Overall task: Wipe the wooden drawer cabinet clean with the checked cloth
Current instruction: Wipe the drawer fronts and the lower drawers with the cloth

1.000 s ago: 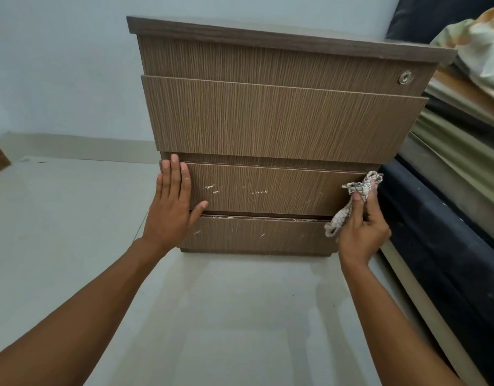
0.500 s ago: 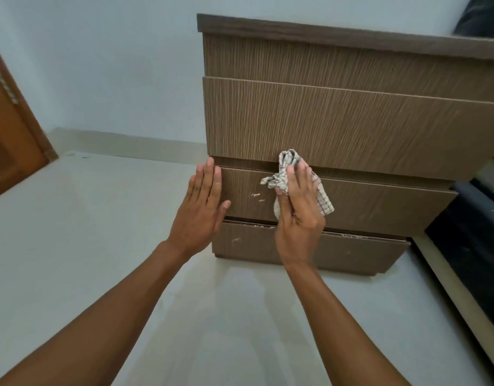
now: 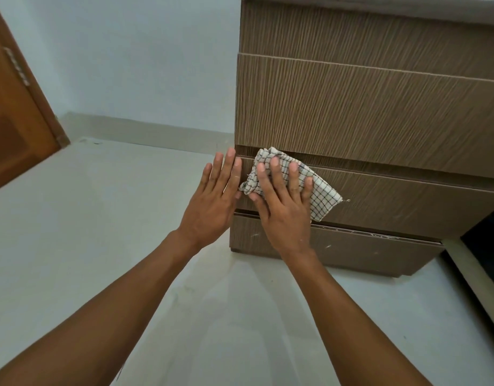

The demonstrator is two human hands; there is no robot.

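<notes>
The wooden drawer cabinet (image 3: 365, 112) stands on the floor at the upper right, its brown grained drawer fronts facing me. My right hand (image 3: 282, 207) lies flat on the white checked cloth (image 3: 321, 193) and presses it against the left end of the third drawer front. My left hand (image 3: 212, 201) is flat with fingers together, resting on the cabinet's left edge beside the cloth. White specks mark the lowest drawer front (image 3: 337, 246).
A pale tiled floor (image 3: 101, 232) spreads to the left and below. An orange-brown wooden door (image 3: 14, 121) stands at the far left. A pale wall with a skirting strip (image 3: 145, 129) runs behind. Something dark (image 3: 488, 246) sits at the right edge.
My right hand has swept the cloth leftwards along the third drawer front, from its right end to its left end, and has flattened on it. The view has shifted left.
</notes>
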